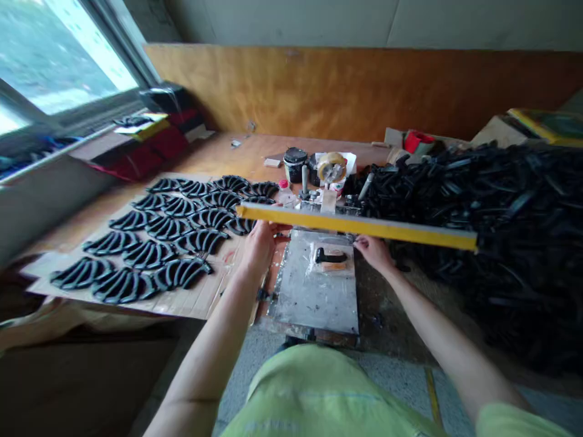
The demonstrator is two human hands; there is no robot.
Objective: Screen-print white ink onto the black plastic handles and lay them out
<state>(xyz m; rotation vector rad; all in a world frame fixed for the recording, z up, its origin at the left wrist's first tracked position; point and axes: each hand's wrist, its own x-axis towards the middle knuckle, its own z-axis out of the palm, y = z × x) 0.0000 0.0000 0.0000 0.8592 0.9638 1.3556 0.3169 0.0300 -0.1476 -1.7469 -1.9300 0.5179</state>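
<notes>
A black curved handle-like part [331, 257] lies on a pad of clear tape on the grey metal plate [314, 303]. A long bar with a yellow front [359, 228] crosses above the plate's far end, slightly tilted. My left hand [259, 247] is by the plate's far left corner, under the bar, with curled fingers partly hidden. On the opposite side, my right hand [374, 252] has its fingertips pinched together at the plate's far right edge, just below the bar. What either hand grips cannot be made out.
Rows of black curved parts [159, 255] cover cardboard at left. A large heap of black parts [501, 243] rises at right. Behind the bar stand a black tub [295, 162], a tape roll [331, 168] and a red-capped bottle [285, 191]. A wooden board [319, 91] backs the table.
</notes>
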